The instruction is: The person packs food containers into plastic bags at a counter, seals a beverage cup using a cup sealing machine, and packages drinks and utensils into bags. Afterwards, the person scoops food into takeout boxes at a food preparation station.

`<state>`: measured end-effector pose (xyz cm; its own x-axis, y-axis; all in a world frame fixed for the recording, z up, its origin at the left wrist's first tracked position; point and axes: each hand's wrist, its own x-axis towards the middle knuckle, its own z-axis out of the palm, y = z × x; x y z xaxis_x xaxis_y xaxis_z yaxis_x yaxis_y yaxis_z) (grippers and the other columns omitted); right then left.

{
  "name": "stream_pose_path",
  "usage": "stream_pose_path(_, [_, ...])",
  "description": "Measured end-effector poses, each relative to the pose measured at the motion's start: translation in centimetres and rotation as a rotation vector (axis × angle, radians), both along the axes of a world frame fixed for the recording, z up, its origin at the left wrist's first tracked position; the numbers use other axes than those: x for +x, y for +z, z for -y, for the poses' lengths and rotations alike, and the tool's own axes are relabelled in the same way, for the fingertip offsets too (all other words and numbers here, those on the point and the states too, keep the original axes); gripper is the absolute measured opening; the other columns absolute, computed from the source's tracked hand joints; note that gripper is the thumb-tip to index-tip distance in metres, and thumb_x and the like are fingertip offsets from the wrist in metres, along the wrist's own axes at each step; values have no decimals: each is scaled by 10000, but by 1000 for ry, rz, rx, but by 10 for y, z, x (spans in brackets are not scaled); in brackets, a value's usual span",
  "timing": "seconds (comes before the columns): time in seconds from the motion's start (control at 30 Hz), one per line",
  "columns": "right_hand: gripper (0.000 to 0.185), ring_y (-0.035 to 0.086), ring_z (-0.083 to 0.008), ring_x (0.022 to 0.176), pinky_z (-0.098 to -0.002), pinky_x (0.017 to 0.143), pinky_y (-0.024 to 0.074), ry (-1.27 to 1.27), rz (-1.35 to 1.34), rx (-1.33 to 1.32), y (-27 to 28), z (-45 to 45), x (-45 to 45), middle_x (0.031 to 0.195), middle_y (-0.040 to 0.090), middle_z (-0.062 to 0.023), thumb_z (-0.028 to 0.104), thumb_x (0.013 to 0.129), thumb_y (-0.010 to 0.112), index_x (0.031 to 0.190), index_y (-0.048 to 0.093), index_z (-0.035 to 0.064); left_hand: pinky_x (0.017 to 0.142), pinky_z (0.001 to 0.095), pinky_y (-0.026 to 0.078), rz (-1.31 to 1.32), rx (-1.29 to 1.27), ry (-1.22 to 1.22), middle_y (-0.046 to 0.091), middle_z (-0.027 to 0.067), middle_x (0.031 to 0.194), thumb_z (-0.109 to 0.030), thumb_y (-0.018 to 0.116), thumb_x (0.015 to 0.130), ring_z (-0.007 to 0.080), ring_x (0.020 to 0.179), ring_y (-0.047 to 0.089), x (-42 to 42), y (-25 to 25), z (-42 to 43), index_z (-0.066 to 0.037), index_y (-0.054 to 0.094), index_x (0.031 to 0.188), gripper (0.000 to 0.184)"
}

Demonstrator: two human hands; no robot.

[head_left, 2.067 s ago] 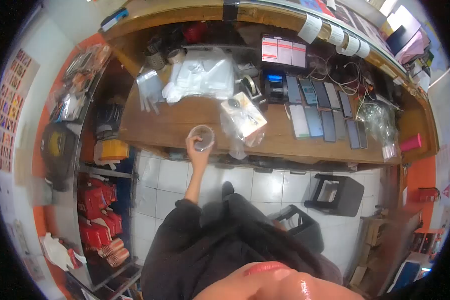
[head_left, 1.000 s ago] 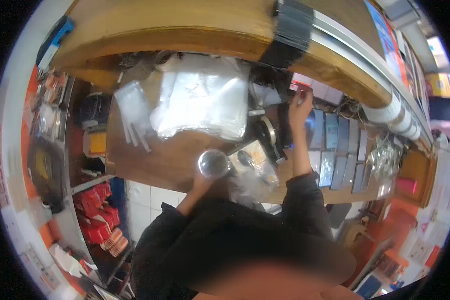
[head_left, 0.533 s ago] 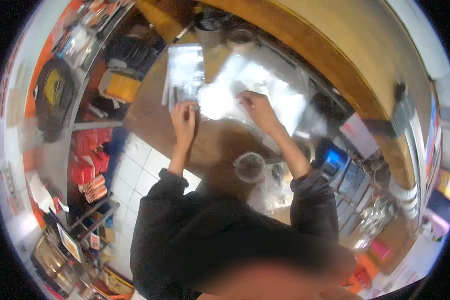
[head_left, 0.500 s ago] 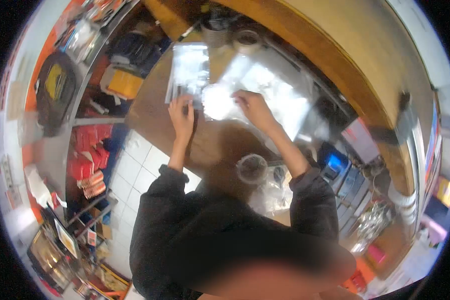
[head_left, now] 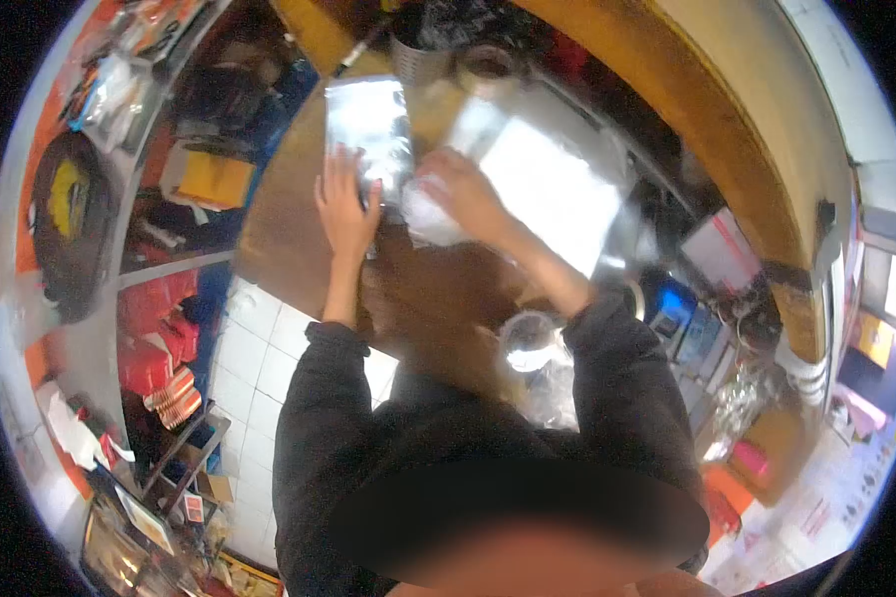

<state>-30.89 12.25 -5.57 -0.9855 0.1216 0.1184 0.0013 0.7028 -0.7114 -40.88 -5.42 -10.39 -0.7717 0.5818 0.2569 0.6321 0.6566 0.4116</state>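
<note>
My left hand [head_left: 346,211] lies with spread fingers on the lower part of a stack of small clear plastic bags [head_left: 368,124]. Over the near left corner of the larger clear plastic bags [head_left: 553,189] is my right hand [head_left: 460,196], its fingers bent together; what they hold, if anything, is too blurred to make out. A round clear container [head_left: 530,340] stands near the table's front edge, left of my right forearm. Beside it lies crumpled clear plastic [head_left: 551,396].
A roll of tape [head_left: 489,66] and a perforated cup [head_left: 415,57] stand at the back of the wooden table [head_left: 287,214]. Phones [head_left: 705,338] and a lit blue screen [head_left: 674,303] are at the right. Shelves with red packets [head_left: 149,363] stand at the left.
My left hand has left the round container, which now stands on the table, and has moved onto the small bags. My right hand has come from the phones to the large bags. The view has turned left.
</note>
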Motion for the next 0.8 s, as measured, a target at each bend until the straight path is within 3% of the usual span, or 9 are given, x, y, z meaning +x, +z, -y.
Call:
stream_pose_path(0.07, [159,572,-268,935,-357,848,425,-60,-22,142,17,-25,25,913,644,-114,130,860,552,904,658,19,1069,482,178,-4,275,45,337,131,1413,-256,532,873,334,1320,268,-1,-5,1,-94,479,1251,414])
stream_pose_path(0.1, [281,584,-289,769,-379,739,446,-118,-11,-10,18,-38,33,806,633,-108,276,892,526,774,646,51,1069,482,178,23,277,23,337,131,1413,-256,532,873,334,1320,268,-3,-10,2,-94,479,1251,414])
stream_pose_path(0.23, [307,610,-289,716,-362,723,456,-348,-27,-37,32,-71,77,756,654,-116,219,910,492,724,630,17,1032,480,224,-14,425,130,407,189,1316,-234,508,895,379,1262,320,-3,-20,6,-23,544,1079,283])
stream_pose_path(0.27, [292,626,-263,697,-339,714,472,-404,-33,-91,30,-78,88,756,660,-119,183,912,481,736,641,14,1015,484,242,-29,454,173,440,191,1269,-234,502,903,391,1230,349,-3,-21,8,-13,555,1030,261])
stream_pose_path(0.3, [221,603,-161,720,-289,736,468,-467,19,-167,38,-80,98,721,648,-86,136,918,476,938,648,-1,1015,484,242,-22,454,148,440,191,1269,-234,502,903,391,1230,349,-4,-26,11,-13,555,1030,261])
stream_pose_path(0.4, [210,585,-133,702,-274,727,466,-610,26,-222,59,-73,136,758,647,-83,126,920,481,1006,629,4,983,466,314,-110,413,170,463,188,1202,-204,502,915,351,1175,406,1,-28,12,13,522,1075,270])
stream_pose_path(0.53, [189,636,-161,758,-288,686,490,-728,-31,-212,70,-58,222,859,661,-90,55,854,535,1016,631,51,941,382,404,14,728,277,462,188,1184,-150,510,921,281,1092,477,34,-9,0,63,456,1145,314])
stream_pose_path(0.73, [192,604,-103,727,-252,656,461,-1268,108,-320,77,-6,399,718,635,-69,153,920,520,912,630,-3,919,419,407,102,867,-216,533,161,1036,-146,499,919,301,1073,486,138,56,-75,35,519,946,184])
stream_pose_path(0.8, [278,557,-164,578,-269,561,427,-1419,51,-178,67,23,455,697,625,-87,231,928,498,814,631,15,900,442,415,150,879,-484,559,144,952,-112,484,914,315,1048,510,172,88,-108,19,509,897,134])
